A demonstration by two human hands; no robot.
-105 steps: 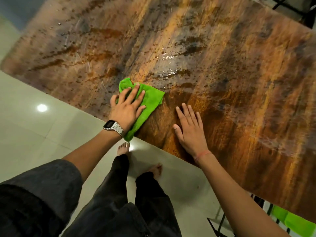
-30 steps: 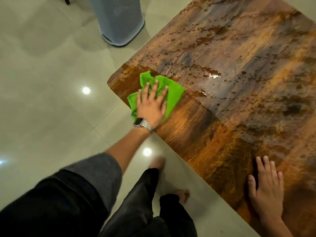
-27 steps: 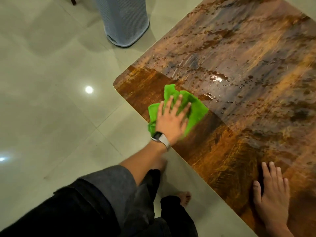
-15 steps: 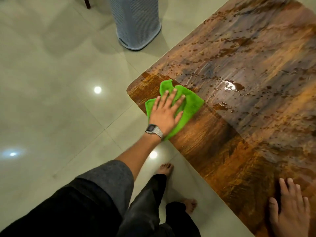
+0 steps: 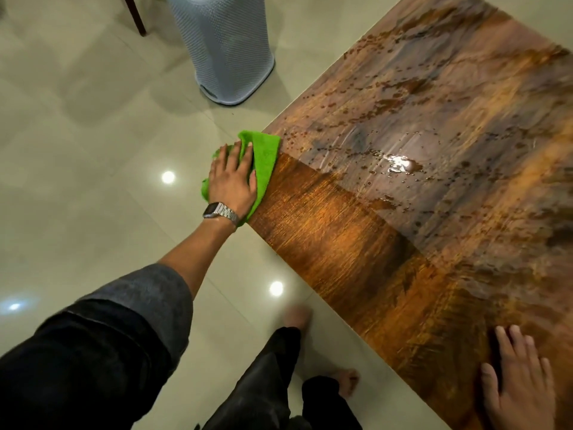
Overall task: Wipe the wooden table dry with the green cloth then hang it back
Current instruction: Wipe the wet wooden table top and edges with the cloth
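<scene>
While the right hand (image 5: 517, 386) lies flat and open, holding nothing, on the dry near end of the brown wooden desk (image 5: 356, 243), the left hand (image 5: 232, 178) presses the crumpled green microfibre cloth (image 5: 263, 156) with straight fingers at the desk's left corner. Part of the cloth hangs past that corner, so another outward stroke could drop it. Beyond the cloth, droplets and a shiny puddle (image 5: 400, 164) remain; a soaked cloth might only smear them.

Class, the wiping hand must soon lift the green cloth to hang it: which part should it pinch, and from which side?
Likely the cloth's far fold, from above: it lies flat at the table corner, uncovered beyond the left hand.
</scene>
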